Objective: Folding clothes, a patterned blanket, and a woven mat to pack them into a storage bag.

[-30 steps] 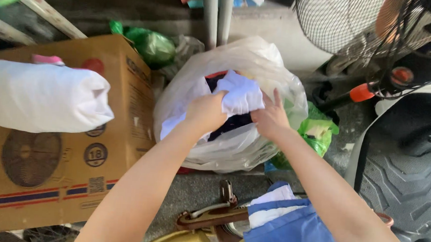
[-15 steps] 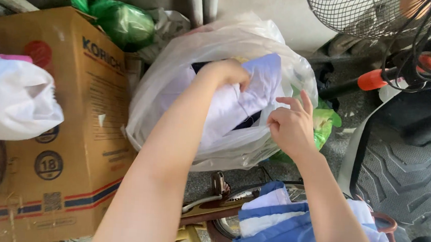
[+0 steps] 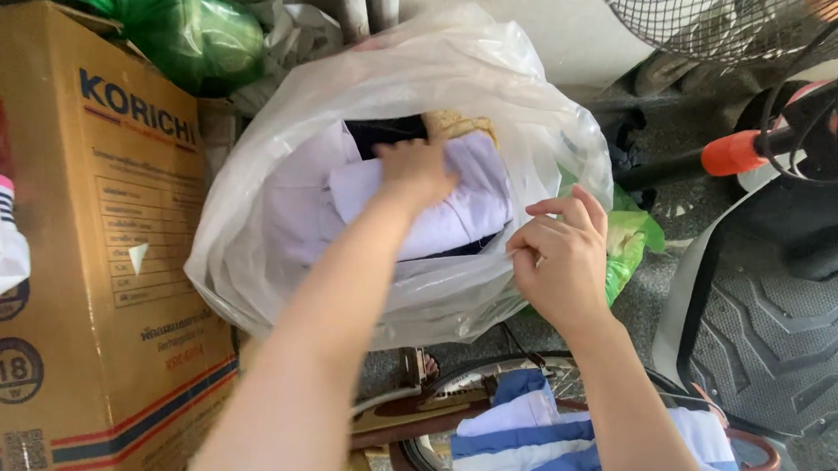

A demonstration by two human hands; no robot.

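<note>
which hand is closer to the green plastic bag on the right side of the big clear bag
Right. The right hand grips the clear bag's rim just beside the green plastic bag. The left hand is farther off, inside the clear bag, pressing on the white cloth.

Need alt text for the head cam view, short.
Left hand presses a white garment into a clear plastic bag; right hand pinches the bag's rim. A cardboard box stands beside it, a green bag behind.
</note>
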